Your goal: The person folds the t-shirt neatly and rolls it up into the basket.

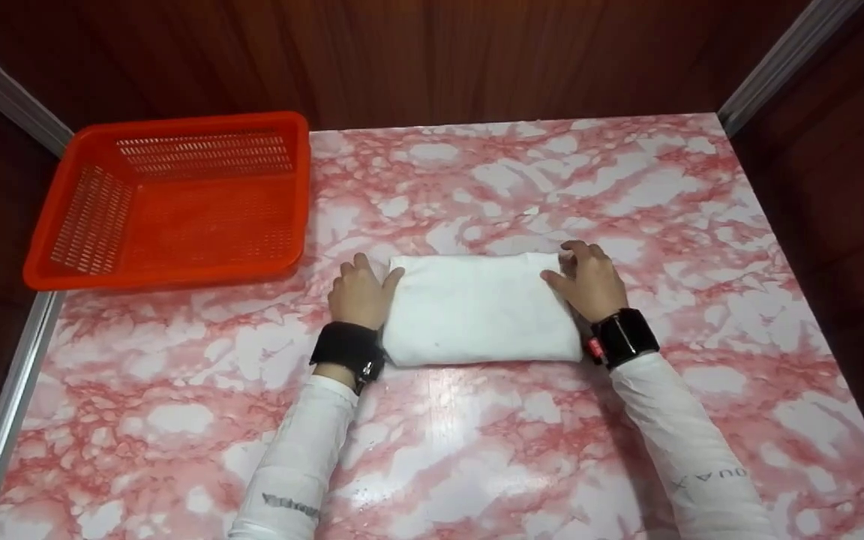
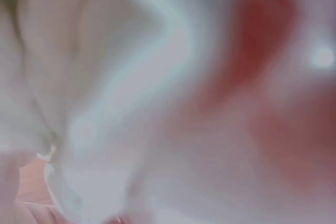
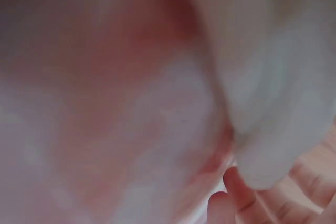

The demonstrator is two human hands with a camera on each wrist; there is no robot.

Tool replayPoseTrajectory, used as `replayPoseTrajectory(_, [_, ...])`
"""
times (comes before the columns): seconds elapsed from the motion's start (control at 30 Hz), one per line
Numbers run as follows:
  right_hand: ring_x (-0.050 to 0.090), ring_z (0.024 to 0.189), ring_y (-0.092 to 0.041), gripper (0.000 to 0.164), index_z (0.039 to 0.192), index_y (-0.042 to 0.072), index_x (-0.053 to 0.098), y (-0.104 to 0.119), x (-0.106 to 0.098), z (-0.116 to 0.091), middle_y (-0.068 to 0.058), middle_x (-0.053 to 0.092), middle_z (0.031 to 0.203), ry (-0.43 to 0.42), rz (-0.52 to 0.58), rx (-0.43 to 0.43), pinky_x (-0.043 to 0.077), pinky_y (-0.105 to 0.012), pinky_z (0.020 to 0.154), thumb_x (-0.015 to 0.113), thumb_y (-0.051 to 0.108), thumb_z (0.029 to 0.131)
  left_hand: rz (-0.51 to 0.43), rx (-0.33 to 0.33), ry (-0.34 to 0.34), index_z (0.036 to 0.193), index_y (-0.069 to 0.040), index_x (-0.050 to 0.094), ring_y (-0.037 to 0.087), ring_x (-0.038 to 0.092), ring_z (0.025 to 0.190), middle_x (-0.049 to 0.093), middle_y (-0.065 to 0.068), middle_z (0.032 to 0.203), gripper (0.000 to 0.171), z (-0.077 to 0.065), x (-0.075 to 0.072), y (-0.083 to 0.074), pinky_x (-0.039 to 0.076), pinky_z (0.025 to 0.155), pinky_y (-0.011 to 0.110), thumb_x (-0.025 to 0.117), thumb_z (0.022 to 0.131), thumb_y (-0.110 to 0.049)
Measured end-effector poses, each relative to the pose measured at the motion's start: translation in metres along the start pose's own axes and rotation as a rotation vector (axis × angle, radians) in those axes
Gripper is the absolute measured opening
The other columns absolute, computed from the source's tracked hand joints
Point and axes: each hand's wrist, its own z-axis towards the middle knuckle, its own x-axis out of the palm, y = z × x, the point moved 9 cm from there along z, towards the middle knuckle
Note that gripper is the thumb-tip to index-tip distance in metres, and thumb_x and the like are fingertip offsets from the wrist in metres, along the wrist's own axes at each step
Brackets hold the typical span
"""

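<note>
A folded white cloth (image 1: 484, 307) lies on the marbled table as a thick, flat rectangle. At its left edge is my left hand (image 1: 361, 292), the thumb along the cloth's upper corner and the fingers bent beside it. My right hand (image 1: 591, 283) holds the far right corner, thumb on top and fingers curled at the side. The left wrist view shows pale cloth folds (image 2: 105, 182), mostly blurred. In the right wrist view, a cloth edge (image 3: 273, 145) hangs in front of my right fingers (image 3: 241, 195). The fingertips of my left hand are hidden.
An orange-red plastic basket (image 1: 214, 217) with slotted walls stands at the table's far left, with nothing inside. Dark wood panels (image 1: 432, 60) rise behind and at both sides of the pink-and-white table (image 1: 492, 450).
</note>
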Motion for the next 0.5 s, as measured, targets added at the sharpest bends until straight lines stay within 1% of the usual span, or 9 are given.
replayPoseTrajectory(0.1, [0.053, 0.081, -0.028, 0.060, 0.125, 0.004, 0.045, -0.010, -0.003, -0.008, -0.017, 0.051, 0.096, 0.011, 0.027, 0.023, 0.042, -0.042, 0.068, 0.059, 0.042, 0.082, -0.038, -0.036, 0.050, 0.113, 0.000, 0.043, 0.040, 0.057, 0.081, 0.052, 0.022, 0.096, 0.066, -0.005, 0.000, 0.008, 0.045, 0.074, 0.047, 0.043, 0.083, -0.059])
replayPoseTrajectory(0.27, [0.048, 0.081, -0.028, 0.063, 0.130, 0.001, 0.040, -0.019, -0.004, -0.021, -0.018, 0.050, 0.094, 0.054, 0.075, 0.045, 0.039, -0.041, 0.073, 0.050, 0.044, 0.087, -0.110, -0.044, 0.132, 0.112, 0.001, 0.042, 0.041, 0.056, 0.082, 0.052, 0.023, 0.097, 0.067, -0.015, 0.000, 0.014, 0.044, 0.075, 0.047, 0.038, 0.085, -0.059])
replayPoseTrajectory(0.33, [0.046, 0.082, -0.027, 0.064, 0.131, -0.001, 0.038, -0.019, -0.003, -0.026, -0.017, 0.048, 0.093, 0.076, 0.097, 0.054, 0.037, -0.040, 0.074, 0.047, 0.045, 0.088, -0.139, -0.040, 0.157, 0.112, 0.002, 0.042, 0.041, 0.056, 0.084, 0.052, 0.024, 0.098, 0.065, -0.020, 0.001, 0.014, 0.043, 0.077, 0.047, 0.039, 0.085, -0.058])
replayPoseTrajectory(0.4, [0.044, 0.083, -0.027, 0.065, 0.131, -0.002, 0.038, -0.016, -0.001, -0.031, -0.018, 0.047, 0.093, 0.088, 0.095, 0.059, 0.037, -0.041, 0.075, 0.046, 0.046, 0.088, -0.164, -0.034, 0.172, 0.113, 0.002, 0.042, 0.041, 0.055, 0.087, 0.051, 0.023, 0.100, 0.065, -0.026, 0.004, 0.013, 0.043, 0.079, 0.046, 0.040, 0.085, -0.057])
replayPoseTrajectory(0.5, [0.047, 0.088, -0.032, 0.067, 0.131, -0.002, 0.038, -0.009, 0.005, -0.039, -0.022, 0.047, 0.100, 0.108, 0.086, 0.066, 0.039, -0.045, 0.079, 0.046, 0.048, 0.087, -0.167, -0.014, 0.170, 0.115, 0.001, 0.041, 0.039, 0.055, 0.084, 0.049, 0.021, 0.101, 0.065, -0.034, 0.010, 0.007, 0.044, 0.077, 0.045, 0.042, 0.084, -0.057])
